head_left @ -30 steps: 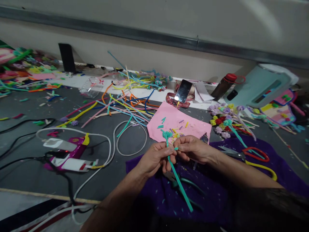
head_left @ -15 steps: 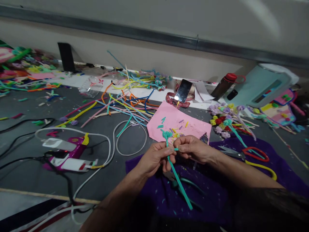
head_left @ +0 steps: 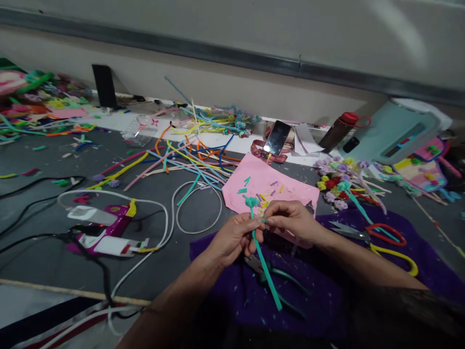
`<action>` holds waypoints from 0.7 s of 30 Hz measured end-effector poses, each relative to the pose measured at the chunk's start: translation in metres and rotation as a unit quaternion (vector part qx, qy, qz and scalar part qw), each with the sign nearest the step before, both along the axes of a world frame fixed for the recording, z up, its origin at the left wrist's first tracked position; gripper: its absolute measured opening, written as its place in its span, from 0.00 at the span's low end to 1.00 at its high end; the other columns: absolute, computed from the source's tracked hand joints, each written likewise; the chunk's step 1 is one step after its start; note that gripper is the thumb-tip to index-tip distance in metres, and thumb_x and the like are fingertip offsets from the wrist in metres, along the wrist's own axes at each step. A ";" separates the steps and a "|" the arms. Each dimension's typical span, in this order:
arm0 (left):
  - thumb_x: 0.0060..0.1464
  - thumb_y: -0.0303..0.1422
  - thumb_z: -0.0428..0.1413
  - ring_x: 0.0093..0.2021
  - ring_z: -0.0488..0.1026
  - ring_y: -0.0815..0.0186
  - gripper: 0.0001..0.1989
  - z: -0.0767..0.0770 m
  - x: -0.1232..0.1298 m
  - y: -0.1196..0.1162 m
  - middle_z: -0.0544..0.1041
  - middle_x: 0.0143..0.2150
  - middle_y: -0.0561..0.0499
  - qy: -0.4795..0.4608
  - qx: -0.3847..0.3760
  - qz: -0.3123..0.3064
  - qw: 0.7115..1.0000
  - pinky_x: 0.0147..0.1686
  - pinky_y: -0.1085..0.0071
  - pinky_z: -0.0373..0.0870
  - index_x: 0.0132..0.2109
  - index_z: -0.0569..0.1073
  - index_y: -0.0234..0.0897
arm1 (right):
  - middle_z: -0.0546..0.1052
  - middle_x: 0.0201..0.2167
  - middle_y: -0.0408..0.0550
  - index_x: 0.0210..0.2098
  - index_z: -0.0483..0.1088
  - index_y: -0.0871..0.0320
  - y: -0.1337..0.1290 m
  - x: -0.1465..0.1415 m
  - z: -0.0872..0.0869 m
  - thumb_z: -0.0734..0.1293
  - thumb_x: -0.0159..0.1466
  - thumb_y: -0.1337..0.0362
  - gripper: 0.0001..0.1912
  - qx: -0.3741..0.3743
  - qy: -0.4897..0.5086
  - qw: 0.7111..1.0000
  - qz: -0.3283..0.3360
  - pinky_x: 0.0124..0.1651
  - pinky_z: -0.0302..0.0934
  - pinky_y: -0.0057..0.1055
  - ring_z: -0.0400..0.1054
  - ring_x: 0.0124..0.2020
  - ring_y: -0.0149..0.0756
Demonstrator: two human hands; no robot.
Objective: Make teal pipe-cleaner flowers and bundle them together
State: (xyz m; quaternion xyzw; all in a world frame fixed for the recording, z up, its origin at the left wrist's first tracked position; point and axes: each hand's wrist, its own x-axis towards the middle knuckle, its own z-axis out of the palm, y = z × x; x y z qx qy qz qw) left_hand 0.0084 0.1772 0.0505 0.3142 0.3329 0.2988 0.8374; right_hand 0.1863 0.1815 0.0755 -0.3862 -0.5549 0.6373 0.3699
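Note:
My left hand [head_left: 232,238] is closed around the stem of a green pipe cleaner flower [head_left: 268,277]. Its knotted head pokes up above the fingers, and the long stem slants down to the lower right. Close beside it, my right hand [head_left: 292,220] pinches a short green end that sticks out sideways from the stem. The two hands' fingertips nearly meet there. Below them, pliers with dark green handles [head_left: 288,276] lie on a purple cloth [head_left: 319,310]. Behind the hands, a pink sheet [head_left: 241,172] carries short green, yellow and purple pipe cleaner scraps.
Scissors [head_left: 363,236] with red and yellow handles lie at the right, beside a bunch of pipe cleaner flowers [head_left: 330,182]. Leftward are a purple glue gun [head_left: 121,225], a white cable [head_left: 166,213] and loose pipe cleaners [head_left: 136,172]. A phone [head_left: 277,138] and bottle [head_left: 337,133] stand behind.
The short green end between my right fingertips shows less now, and my right hand has tilted slightly closer to the left. The stem's lower tip has swung a little left.

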 end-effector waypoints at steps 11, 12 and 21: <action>0.52 0.40 0.52 0.10 0.63 0.76 0.16 0.000 -0.001 0.001 0.73 0.19 0.54 0.010 -0.016 -0.036 0.999 0.07 0.84 0.54 0.40 0.71 0.29 | 0.71 0.23 0.42 0.28 0.70 0.61 -0.001 0.008 0.004 0.67 0.56 0.63 0.06 0.081 -0.082 0.993 0.004 0.25 0.57 0.24 0.62 0.22 0.26; 0.52 0.40 0.52 0.09 0.63 0.76 0.17 0.000 -0.002 0.001 0.72 0.18 0.54 0.014 -0.017 -0.041 0.999 0.06 0.84 0.54 0.40 0.71 0.29 | 0.71 0.23 0.42 0.28 0.70 0.61 -0.002 0.008 0.004 0.67 0.56 0.63 0.06 0.085 -0.083 0.993 0.003 0.25 0.57 0.24 0.61 0.22 0.26; 0.51 0.41 0.52 0.08 0.61 0.77 0.15 0.000 -0.001 0.000 0.71 0.17 0.54 0.034 -0.028 -0.053 0.998 0.06 0.83 0.53 0.34 0.71 0.30 | 0.71 0.26 0.44 0.30 0.72 0.60 0.000 0.003 0.001 0.65 0.58 0.66 0.05 0.221 -0.170 0.960 -0.002 0.30 0.58 0.26 0.64 0.27 0.29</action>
